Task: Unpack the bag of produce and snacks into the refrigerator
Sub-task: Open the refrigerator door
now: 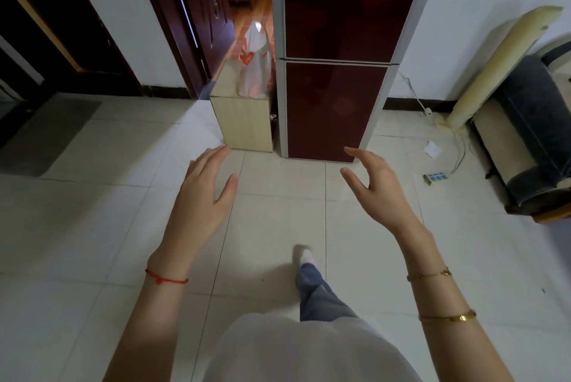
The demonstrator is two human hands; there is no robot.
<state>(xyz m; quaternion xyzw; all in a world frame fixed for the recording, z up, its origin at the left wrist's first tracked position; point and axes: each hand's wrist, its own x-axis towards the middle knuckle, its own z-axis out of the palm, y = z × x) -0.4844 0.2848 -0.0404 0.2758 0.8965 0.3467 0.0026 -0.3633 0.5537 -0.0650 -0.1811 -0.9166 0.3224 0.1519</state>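
A tall dark red refrigerator with grey edges stands against the far wall, both doors closed. Left of it, a white plastic bag with red print stands upright on a low pale wooden cabinet; its contents are hidden. My left hand and my right hand are held out over the floor, short of the refrigerator and bag. Both hands hold nothing and have their fingers apart.
An open dark wooden door leads to another room left of the cabinet. A rolled pale mat and a dark seat stand at the right, with a cable and small papers on the white tiled floor.
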